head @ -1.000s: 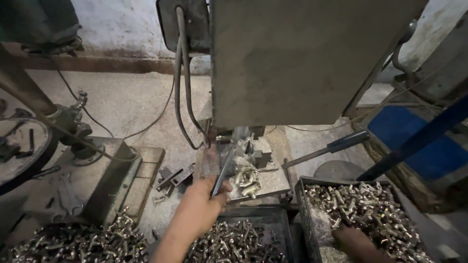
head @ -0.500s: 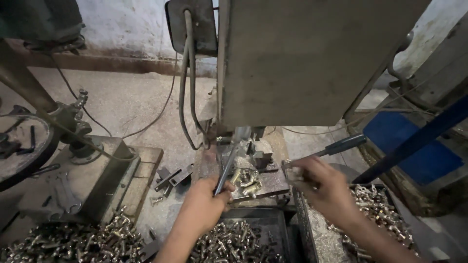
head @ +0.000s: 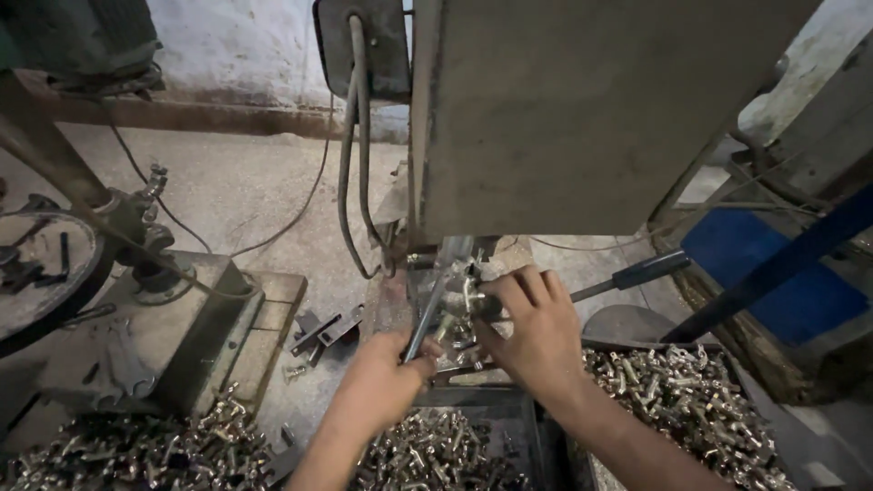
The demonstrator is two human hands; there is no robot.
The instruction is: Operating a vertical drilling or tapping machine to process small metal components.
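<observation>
My left hand [head: 380,382] grips a slanted metal lever [head: 429,309] at the base of a big grey machine [head: 582,109]. My right hand [head: 532,332] reaches over the machine's small work table and pinches a small shiny metal fitting [head: 468,293] at the fixture under the machine head. Several more shiny parts lie on that table between my hands.
A tray of metal fittings [head: 691,400] sits at the right, another bin of them [head: 436,450] below my hands, and a loose heap [head: 136,450] at the lower left. A black-handled lever [head: 637,271] sticks out to the right. A blue frame [head: 773,273] and a second machine base [head: 155,318] flank the spot.
My right hand has come up out of the right tray and moved left to the fixture with a fitting. My left hand stays on the lever.
</observation>
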